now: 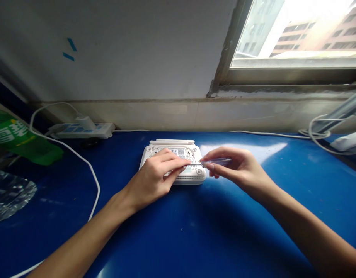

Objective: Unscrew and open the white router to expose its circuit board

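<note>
A white router [183, 179] with its vented, labelled underside up lies on the blue table. Over it, a screwdriver [216, 161] with a clear handle and a thin dark shaft is held roughly level, its tip pointing left. My right hand [238, 164] is closed around the handle, just right of the router. The fingers of my left hand [162, 170] pinch the tip end of the shaft above the router. Anything small between those fingertips is too small to make out. My left hand covers part of the router's left side.
A white power strip [87, 130] with a plugged-in charger stands by the wall, its white cable [92, 170] running down the left. A green bottle [29, 143] and a clear plastic bottle [12, 195] lie far left. White cords [314, 133] and a lamp-like arm [340, 112] are at right.
</note>
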Tool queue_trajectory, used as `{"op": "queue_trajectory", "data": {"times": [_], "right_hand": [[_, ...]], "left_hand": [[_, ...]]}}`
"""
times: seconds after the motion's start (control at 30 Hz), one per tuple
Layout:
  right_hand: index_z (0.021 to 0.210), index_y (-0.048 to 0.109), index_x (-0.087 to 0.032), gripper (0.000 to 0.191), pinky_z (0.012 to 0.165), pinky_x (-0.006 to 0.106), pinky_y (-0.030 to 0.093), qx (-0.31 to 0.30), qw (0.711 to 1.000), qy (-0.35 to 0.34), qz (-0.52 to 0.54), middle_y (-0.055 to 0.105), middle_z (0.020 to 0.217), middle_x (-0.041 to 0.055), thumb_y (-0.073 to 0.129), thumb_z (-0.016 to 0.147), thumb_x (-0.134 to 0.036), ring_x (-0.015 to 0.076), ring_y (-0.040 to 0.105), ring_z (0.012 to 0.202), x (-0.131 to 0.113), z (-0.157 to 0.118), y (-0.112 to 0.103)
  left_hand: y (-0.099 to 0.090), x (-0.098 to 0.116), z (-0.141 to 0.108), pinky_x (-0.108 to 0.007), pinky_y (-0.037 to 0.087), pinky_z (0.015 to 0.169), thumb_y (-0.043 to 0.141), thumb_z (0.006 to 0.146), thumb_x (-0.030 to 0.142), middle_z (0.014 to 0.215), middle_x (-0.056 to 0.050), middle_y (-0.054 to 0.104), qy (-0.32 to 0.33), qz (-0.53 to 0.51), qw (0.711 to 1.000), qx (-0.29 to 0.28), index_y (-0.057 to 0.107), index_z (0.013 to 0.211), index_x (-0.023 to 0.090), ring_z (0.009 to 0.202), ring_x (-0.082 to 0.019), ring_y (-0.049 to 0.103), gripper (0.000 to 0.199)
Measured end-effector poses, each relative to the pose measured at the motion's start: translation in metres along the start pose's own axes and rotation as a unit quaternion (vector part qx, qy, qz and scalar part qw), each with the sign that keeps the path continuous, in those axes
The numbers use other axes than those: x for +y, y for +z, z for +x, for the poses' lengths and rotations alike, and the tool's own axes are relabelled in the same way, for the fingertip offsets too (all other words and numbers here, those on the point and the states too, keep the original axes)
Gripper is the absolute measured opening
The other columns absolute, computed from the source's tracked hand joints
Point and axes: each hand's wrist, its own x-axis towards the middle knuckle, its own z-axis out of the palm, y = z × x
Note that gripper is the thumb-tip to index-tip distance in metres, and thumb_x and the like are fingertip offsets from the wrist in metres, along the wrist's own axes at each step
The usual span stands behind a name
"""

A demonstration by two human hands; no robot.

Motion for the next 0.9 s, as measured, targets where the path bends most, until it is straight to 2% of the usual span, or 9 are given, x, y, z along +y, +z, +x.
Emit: {"op": "queue_trajectory", "data": {"times": [0.2, 0.4, 0.57, 0.7, 0.8, 0.9], "right_hand": [[0.093, 0.083, -0.021, 0.028, 0.064, 0.027, 0.058, 0.023, 0.999, 0.023, 0.004, 0.076, 0.079, 0.0038, 0.093, 0.077, -0.041, 0.0158, 0.068, 0.066, -0.002, 0.003, -0.007], [0.093, 0.083, -0.020, 0.028, 0.066, 0.028, 0.057, 0.001, 1.000, 0.021, -0.009, 0.076, 0.079, 0.0049, 0.091, 0.079, -0.044, 0.0169, 0.067, 0.069, -0.004, 0.002, -0.004], [0.094, 0.083, -0.019, 0.029, 0.066, 0.027, 0.056, 0.008, 1.000, 0.019, -0.004, 0.074, 0.074, 0.0038, 0.088, 0.083, -0.046, 0.0160, 0.067, 0.068, -0.004, 0.002, -0.006], [0.099, 0.083, -0.018, 0.032, 0.070, 0.029, 0.059, -0.018, 1.000, 0.024, 0.000, 0.078, 0.081, 0.0055, 0.087, 0.083, -0.046, 0.0182, 0.071, 0.073, -0.003, 0.002, -0.002], [0.102, 0.082, -0.018, 0.032, 0.073, 0.031, 0.061, -0.043, 0.999, 0.018, 0.007, 0.078, 0.083, 0.0057, 0.086, 0.084, -0.045, 0.0200, 0.073, 0.077, -0.003, 0.000, 0.004], [0.103, 0.082, -0.018, 0.032, 0.074, 0.032, 0.062, -0.051, 0.999, 0.015, 0.009, 0.079, 0.084, 0.0060, 0.086, 0.085, -0.044, 0.0211, 0.074, 0.079, 0.000, -0.002, 0.008]], "left_hand": [[-0.004, -0.004, -0.001, -0.035, 0.058, 0.090, 0.067, 0.099, 0.005, 0.109, -0.007, 0.078, -0.002, 0.028, 1.000, 0.002, 0.076, 0.124, 0.016, 0.099, -0.021, 0.069, 0.029], [-0.001, -0.002, -0.001, -0.034, 0.058, 0.090, 0.067, 0.099, 0.004, 0.108, -0.008, 0.078, 0.003, 0.028, 1.000, -0.003, 0.075, 0.125, 0.014, 0.100, -0.021, 0.068, 0.029], [-0.002, -0.002, -0.001, -0.035, 0.058, 0.091, 0.066, 0.099, 0.005, 0.108, -0.008, 0.078, 0.005, 0.038, 0.999, 0.006, 0.075, 0.126, 0.015, 0.099, -0.021, 0.068, 0.029], [0.001, 0.002, -0.001, -0.033, 0.059, 0.092, 0.063, 0.100, 0.002, 0.110, -0.007, 0.078, 0.009, 0.016, 1.000, -0.001, 0.074, 0.129, 0.017, 0.103, -0.021, 0.069, 0.035], [0.006, 0.007, 0.000, -0.030, 0.062, 0.088, 0.071, 0.098, 0.007, 0.106, -0.004, 0.081, -0.033, -0.022, 0.999, 0.033, 0.075, 0.126, 0.019, 0.094, -0.018, 0.075, 0.031], [0.010, 0.012, 0.001, -0.025, 0.063, 0.073, 0.083, 0.090, 0.017, 0.086, 0.000, 0.081, -0.130, -0.069, 0.986, 0.084, 0.080, 0.097, 0.020, 0.073, -0.016, 0.077, 0.008]]}}
